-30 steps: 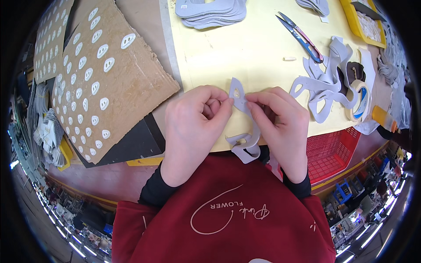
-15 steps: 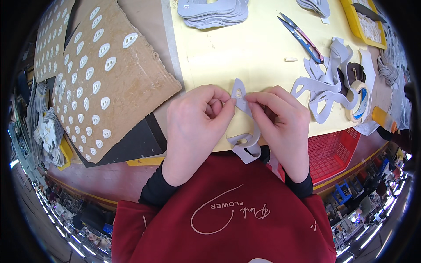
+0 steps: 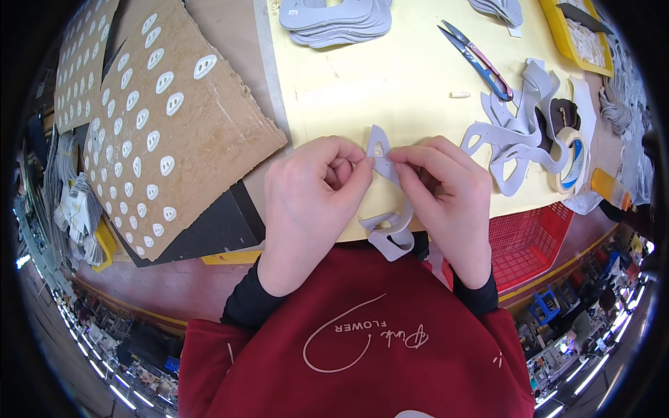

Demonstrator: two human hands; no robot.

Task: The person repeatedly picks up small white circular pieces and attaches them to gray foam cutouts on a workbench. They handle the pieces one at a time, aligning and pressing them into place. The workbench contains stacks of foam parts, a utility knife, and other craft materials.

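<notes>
Both hands pinch one grey cut-out piece (image 3: 382, 155) over the near edge of the yellow mat (image 3: 390, 83). Left hand (image 3: 310, 202) closed, thumb and forefinger gripping the piece's left edge; right hand (image 3: 446, 198) closed, fingertips gripping its right edge. The piece stands upright between them, its looped lower end (image 3: 391, 233) hanging past the table edge toward the red apron (image 3: 362, 348). Right of the hands: loose grey cut-outs (image 3: 509, 150), tape roll (image 3: 568, 157), snips (image 3: 477, 59). Left: cardboard sheet (image 3: 181, 132) dotted with white pieces. Far edge: stack of grey pieces (image 3: 334, 17).
</notes>
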